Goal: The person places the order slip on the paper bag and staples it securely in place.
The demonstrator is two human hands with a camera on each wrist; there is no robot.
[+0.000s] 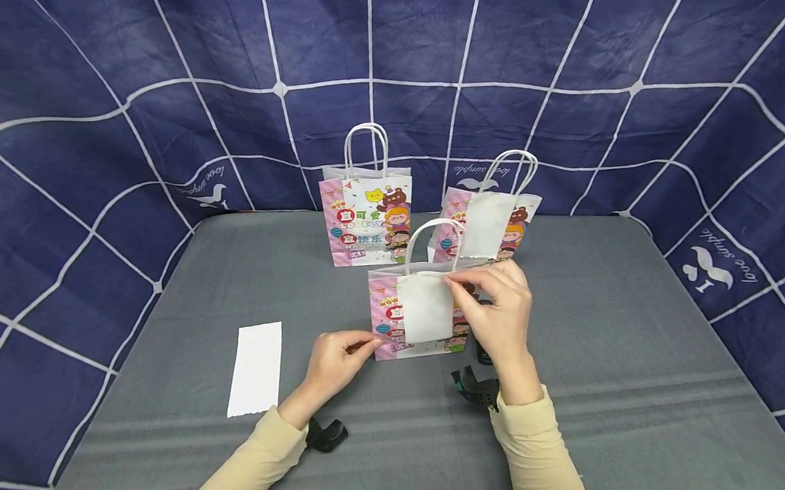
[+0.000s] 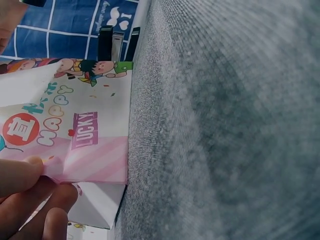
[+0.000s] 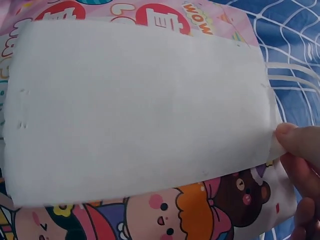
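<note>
A small paper gift bag (image 1: 390, 352) with pink stripes and cartoon figures stands upright between the hands, its white handles (image 1: 415, 244) raised. A blank white sheet (image 1: 428, 308) covers much of its front. My left hand (image 1: 336, 363) pinches the bag's lower left side edge; in the left wrist view the thumb (image 2: 20, 176) presses the pink front, fingers behind. With thumb and fingertips, my right hand (image 1: 499, 306) pinches the sheet's upper right corner at the bag's rim. The right wrist view shows the thumb (image 3: 300, 140) over that corner.
Behind stand two matching bags: one bare-fronted (image 1: 370, 224), another (image 1: 449, 228) with a white sheet (image 1: 490, 225) on its front. A white paper strip (image 1: 256, 370) lies on the grey table (image 1: 174, 466) at left. A dark object (image 1: 484, 352) is partly hidden by the right hand.
</note>
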